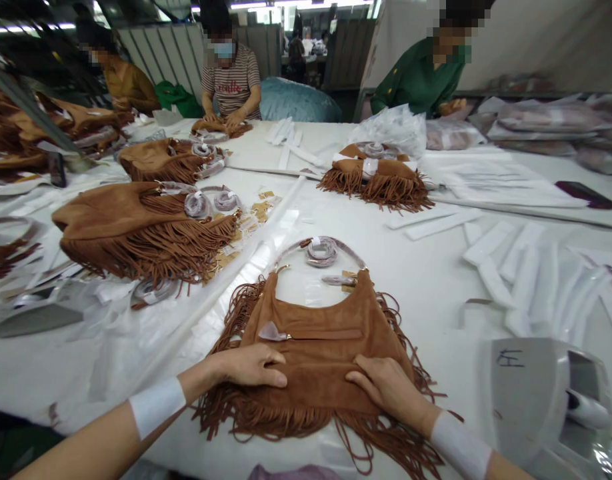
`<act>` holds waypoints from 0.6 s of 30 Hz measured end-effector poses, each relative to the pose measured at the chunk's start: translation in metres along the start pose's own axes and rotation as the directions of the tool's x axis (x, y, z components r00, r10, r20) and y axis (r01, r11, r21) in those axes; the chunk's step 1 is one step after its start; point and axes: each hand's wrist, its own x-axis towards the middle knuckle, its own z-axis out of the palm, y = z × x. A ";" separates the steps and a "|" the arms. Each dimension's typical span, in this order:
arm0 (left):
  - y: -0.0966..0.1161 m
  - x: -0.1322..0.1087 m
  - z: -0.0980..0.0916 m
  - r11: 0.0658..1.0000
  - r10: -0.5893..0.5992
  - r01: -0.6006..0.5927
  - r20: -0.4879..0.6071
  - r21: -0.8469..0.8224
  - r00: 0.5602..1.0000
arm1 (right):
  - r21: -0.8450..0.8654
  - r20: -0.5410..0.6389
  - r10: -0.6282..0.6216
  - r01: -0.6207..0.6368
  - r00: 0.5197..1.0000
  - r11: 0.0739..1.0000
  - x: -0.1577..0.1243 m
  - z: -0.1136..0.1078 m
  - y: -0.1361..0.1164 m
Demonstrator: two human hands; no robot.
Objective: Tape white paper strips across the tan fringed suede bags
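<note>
A brown suede handbag [326, 373] with long fringe lies in front of me on the white table. A zip pocket with a wrapped pull crosses its front, and its wrapped handle [356, 253] arches away from me. My left hand [249, 365] is closed on the left part of the bag's front, thumb and forefinger bent against the suede. On the right part, my right hand [386, 383] grips the bag in the same way; the other fingertips are hard to see. A coiled, wrapped strap [321, 251] lies within the handle's arch. White bands cover both wrists.
More fringed bags [121, 217] lie to the left, and one bag [376, 173] lies ahead with white strips round it. White foam strips [491, 253] and a grey tape dispenser [526, 393] are at right. Co-workers [233, 73] are across the table.
</note>
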 end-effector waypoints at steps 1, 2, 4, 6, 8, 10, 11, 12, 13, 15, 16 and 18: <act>-0.001 -0.001 -0.003 0.999 -0.009 0.010 0.021 -0.034 1.000 | 0.003 0.004 0.000 0.000 1.000 1.000 0.000 0.000 0.000; -0.001 -0.002 -0.005 0.998 -0.023 0.025 0.040 -0.059 0.999 | 0.005 0.008 -0.001 0.001 1.000 1.000 0.001 0.000 0.001; -0.001 0.000 -0.006 0.996 -0.043 0.047 0.060 -0.074 0.997 | 0.010 0.016 -0.007 0.007 1.000 1.000 0.001 0.000 0.001; 0.000 0.004 -0.002 0.996 -0.071 0.073 0.049 -0.042 0.996 | 0.013 0.022 -0.016 0.016 1.000 1.000 0.001 0.000 0.001; 0.002 0.008 0.006 0.992 -0.112 0.112 -0.012 0.055 0.994 | 0.017 0.030 -0.020 0.019 0.999 1.000 0.002 -0.001 0.001; 0.003 0.009 0.017 0.964 -0.149 0.176 -0.143 0.197 0.978 | 0.013 0.032 -0.016 0.016 0.999 1.000 0.002 -0.001 0.001; 0.004 0.009 0.023 0.942 -0.163 0.219 -0.223 0.256 0.961 | 0.010 0.027 -0.014 0.014 1.000 1.000 0.002 -0.001 0.000; 0.004 0.008 0.028 0.924 -0.168 0.254 -0.292 0.287 0.942 | 0.008 0.020 -0.013 0.012 1.000 1.000 0.002 -0.001 0.000; 0.004 0.007 0.031 0.922 -0.168 0.267 -0.331 0.280 0.928 | 0.008 0.012 -0.013 0.013 1.000 1.000 0.002 -0.001 0.000; 0.004 0.003 0.033 0.961 -0.149 0.213 -0.316 0.178 0.937 | 0.013 0.003 -0.019 0.019 1.000 1.000 0.003 -0.001 0.000; 0.002 0.002 0.031 0.980 -0.124 0.161 -0.280 0.113 0.952 | 0.015 0.001 -0.022 0.022 1.000 1.000 0.003 -0.001 0.000; -0.002 0.001 0.023 0.998 -0.063 0.065 -0.197 0.003 0.978 | 0.019 0.000 -0.027 0.027 1.000 0.999 0.003 0.000 0.001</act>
